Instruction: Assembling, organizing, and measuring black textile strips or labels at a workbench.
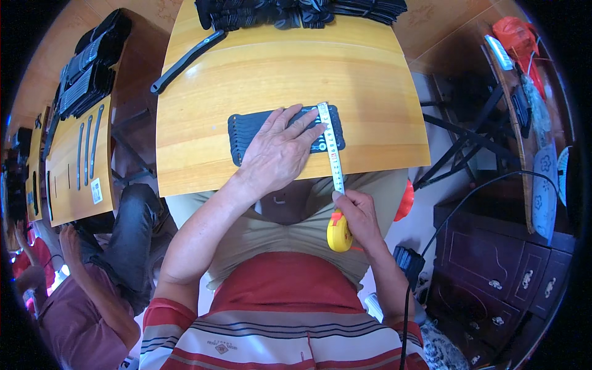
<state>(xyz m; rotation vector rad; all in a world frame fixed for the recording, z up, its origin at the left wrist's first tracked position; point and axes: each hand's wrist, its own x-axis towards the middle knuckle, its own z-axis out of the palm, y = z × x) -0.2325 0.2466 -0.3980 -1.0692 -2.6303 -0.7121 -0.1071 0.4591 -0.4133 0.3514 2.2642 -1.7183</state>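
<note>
Fingers point(302, 126) flat on black stack point(246, 132), tape measure point(338, 233) alongside

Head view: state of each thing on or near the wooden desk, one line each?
Yellow tape measure: blade pulled out, laid across the stack.
Stack of flat dark blue straps: lying flat, pressed down.
Left hand: spread flat on the stack.
Right hand: gripping the tape case.
Long black strap: lying loose, untouched.

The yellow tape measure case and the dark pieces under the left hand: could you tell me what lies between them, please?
In the head view, the extended white tape blade spans from the yellow tape measure case in the right hand across the dark pieces.
</note>
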